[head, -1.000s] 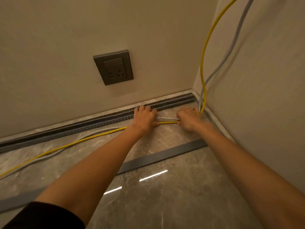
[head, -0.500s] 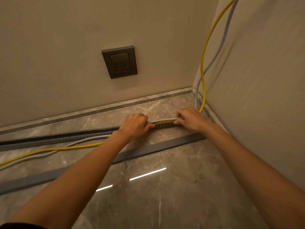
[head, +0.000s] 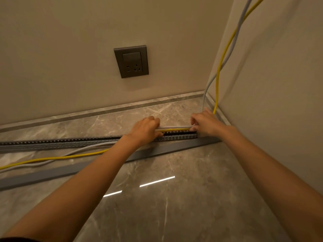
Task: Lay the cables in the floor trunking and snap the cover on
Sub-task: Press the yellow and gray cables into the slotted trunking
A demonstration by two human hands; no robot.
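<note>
A grey slotted trunking channel [head: 70, 142] lies on the marble floor, running from the left edge towards the right wall. A yellow cable [head: 220, 67] and a grey cable [head: 232, 44] come down the right wall corner and stretch between my hands just above the channel's right end. My left hand [head: 145, 128] grips both cables near the middle of the channel. My right hand [head: 204, 124] pinches them near the corner. Left of my left hand, both cables trail loose on the floor. The flat grey cover strip [head: 166, 151] lies in front of the channel.
A dark wall socket [head: 131, 62] sits on the back wall above the floor. A marble skirting strip [head: 104, 111] runs along the wall base. The right wall [head: 279, 84] stands close beside my right arm. Glossy marble floor [head: 174, 206] spreads in front.
The trunking now lies away from the back wall, close to the cover strip. My hands have stayed on the cables, holding them stretched over the channel's right end.
</note>
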